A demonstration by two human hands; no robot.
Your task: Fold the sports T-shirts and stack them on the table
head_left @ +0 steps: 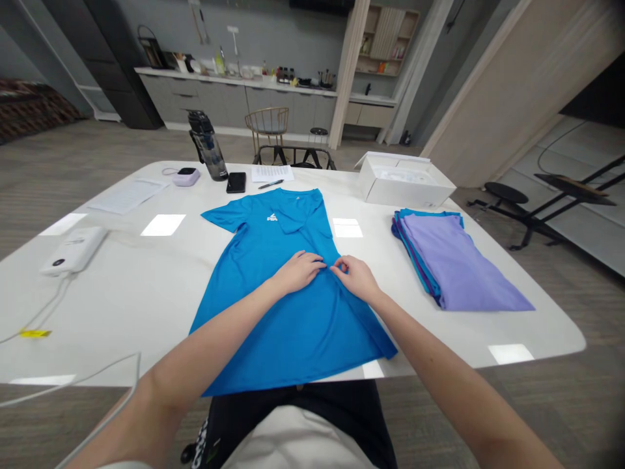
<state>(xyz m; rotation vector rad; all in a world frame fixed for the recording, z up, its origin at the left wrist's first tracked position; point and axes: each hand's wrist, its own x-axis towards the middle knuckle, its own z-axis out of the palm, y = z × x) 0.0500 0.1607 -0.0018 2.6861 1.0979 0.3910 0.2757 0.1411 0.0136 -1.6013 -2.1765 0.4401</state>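
A blue T-shirt (263,326) lies front side up on the white table, its collar away from me and its hem at the near edge. A small white print marks its chest. The sleeve on the left is spread out, while the right side looks folded inward over the front. My left hand (300,270) rests palm down on the shirt's middle, fingers stretched toward the right. Close beside it, my right hand (356,277) pinches the cloth near the shirt's right edge, thumb and forefinger together.
Right of the shirt lies a stack of folded clothes (454,260), lilac on top. Behind it stands an open white box (407,182). A water bottle (209,150), phone (236,182), pen (271,184) and papers (127,195) sit farther back. A white power bank (75,251) with cable lies left.
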